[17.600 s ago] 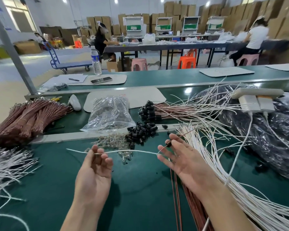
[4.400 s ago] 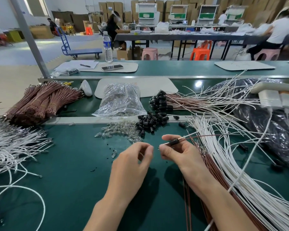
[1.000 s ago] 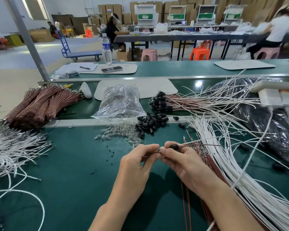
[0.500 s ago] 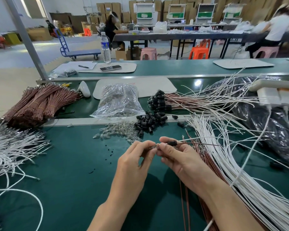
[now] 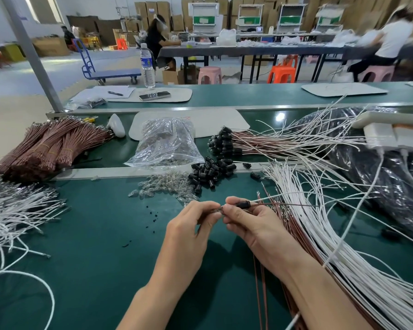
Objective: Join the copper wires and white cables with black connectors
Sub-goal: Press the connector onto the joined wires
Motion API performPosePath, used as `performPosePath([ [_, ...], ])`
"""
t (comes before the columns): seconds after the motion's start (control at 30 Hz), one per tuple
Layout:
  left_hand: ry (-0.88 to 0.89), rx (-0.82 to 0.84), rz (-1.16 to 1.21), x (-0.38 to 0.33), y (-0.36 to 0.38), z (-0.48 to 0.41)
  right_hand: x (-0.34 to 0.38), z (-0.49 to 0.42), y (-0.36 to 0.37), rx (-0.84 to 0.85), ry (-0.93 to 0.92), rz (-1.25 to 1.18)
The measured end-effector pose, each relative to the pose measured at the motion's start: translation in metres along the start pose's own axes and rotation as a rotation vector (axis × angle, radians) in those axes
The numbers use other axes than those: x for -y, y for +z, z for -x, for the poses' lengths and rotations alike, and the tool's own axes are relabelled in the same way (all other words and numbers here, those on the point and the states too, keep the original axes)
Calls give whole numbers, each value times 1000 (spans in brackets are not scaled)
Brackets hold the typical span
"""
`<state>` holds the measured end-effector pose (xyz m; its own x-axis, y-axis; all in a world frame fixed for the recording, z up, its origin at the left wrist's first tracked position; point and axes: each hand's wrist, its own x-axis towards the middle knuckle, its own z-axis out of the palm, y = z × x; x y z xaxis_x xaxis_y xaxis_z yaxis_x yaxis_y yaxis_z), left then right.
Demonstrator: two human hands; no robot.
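Note:
My right hand [image 5: 253, 222] pinches a black connector [image 5: 243, 204] above the green mat; a copper wire [image 5: 293, 205] and a white cable [image 5: 279, 196] run from it to the right. My left hand [image 5: 191, 225] pinches a small clear part [image 5: 221, 209] right at the connector's left end, fingertips of both hands touching. Loose black connectors [image 5: 208, 172] lie in a heap just beyond my hands. White cables [image 5: 324, 234] fan across the right of the mat, over copper wires [image 5: 296, 225].
Small clear bulbs [image 5: 162, 186] are scattered left of the loose connectors, behind them a clear bag [image 5: 165, 144]. Finished assemblies [image 5: 260, 144] lie at the back right, bundled copper wires [image 5: 45, 146] at the back left, white cables [image 5: 12, 210] at the left edge. A black bag [image 5: 396, 186] lies far right.
Both hands stay together at the connector, which has dropped slightly toward me. My left fingers keep working the small clear part at its left end.

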<state>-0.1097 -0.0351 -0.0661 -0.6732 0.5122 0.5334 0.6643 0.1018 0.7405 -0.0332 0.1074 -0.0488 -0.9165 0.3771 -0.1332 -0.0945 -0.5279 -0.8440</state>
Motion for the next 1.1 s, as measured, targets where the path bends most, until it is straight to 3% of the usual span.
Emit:
performPosePath([
  [0.47,61,35,-83,-4,4,0,0,-1,-3,16,36,-31],
  [1.1,109,1,-239,-8,3,1,5,5,-4,-31,-52,129],
])
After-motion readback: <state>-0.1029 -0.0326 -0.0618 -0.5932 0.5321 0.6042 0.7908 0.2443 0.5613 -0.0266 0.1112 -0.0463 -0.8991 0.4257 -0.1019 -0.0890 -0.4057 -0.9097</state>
